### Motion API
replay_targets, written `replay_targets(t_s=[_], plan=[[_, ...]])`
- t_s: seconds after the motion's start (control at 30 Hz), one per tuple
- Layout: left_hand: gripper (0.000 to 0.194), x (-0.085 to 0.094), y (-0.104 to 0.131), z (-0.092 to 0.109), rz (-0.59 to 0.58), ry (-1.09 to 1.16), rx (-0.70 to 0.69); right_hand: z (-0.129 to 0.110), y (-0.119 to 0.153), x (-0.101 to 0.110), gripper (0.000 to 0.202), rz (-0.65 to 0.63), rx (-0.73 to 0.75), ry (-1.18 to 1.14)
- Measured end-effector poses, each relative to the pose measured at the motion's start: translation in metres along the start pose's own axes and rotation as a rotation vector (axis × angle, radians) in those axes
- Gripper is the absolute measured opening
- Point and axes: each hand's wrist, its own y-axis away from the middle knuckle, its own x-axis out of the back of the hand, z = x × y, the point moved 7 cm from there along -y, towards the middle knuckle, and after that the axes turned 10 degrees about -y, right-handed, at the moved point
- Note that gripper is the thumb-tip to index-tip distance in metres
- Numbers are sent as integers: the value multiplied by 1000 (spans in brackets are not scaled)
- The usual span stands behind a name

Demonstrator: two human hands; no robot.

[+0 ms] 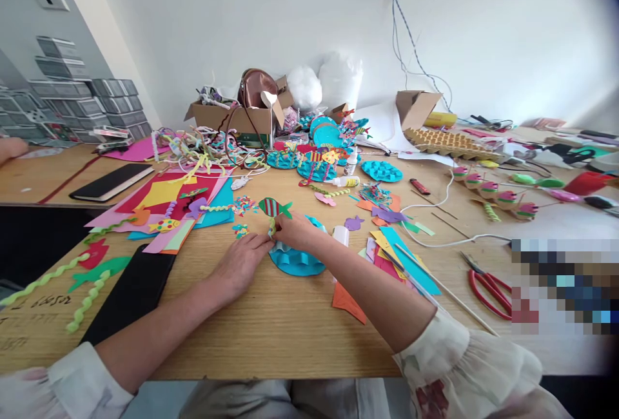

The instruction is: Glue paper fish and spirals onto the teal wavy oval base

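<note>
A green paper fish with red stripes (275,207) stands on a pale green twisted stem (271,228) at the middle of the table. My right hand (296,233) is closed around the stem just below the fish. My left hand (244,259) meets it from the left, its fingers pressed together at the stem's lower part; the fingertips are partly hidden. Under and behind my right hand lies a round blue wavy-edged piece (297,263), partly covered by the hand and forearm. Colourful small bits (240,231) lie just left of the fish.
Red-handled pliers (491,287) and a thin stick (445,287) lie at the right. Paper sheets (157,196) and a black notebook (112,182) are at the left. Glue bottles (345,181), more blue pieces (382,171) and a cardboard box (227,117) stand behind.
</note>
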Motion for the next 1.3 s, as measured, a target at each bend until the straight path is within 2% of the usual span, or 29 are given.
replay_targets(t_s=[0.17, 0.4, 0.6, 0.7, 0.9, 1.1, 1.3], plan=[[53, -1, -2, -4, -10, 67, -9, 0, 0, 1, 23, -18, -10, 3], [46, -2, -2, -6, 23, 112, -16, 0, 1, 0, 25, -30, -16, 14], [52, -5, 6, -10, 42, 161, -100, -1, 0, 0, 25, -35, -16, 35], [52, -2, 8, -11, 52, 174, -97, -1, 0, 1, 25, -34, -18, 40], [42, -4, 5, -10, 22, 110, -53, -1, 0, 0, 24, -38, -26, 42], [41, -3, 1, -6, 4, 8, -54, -1, 1, 1, 23, -36, -25, 34], [42, 0, -1, -5, -13, 25, -19, 0, 0, 0, 23, -41, -25, 22]])
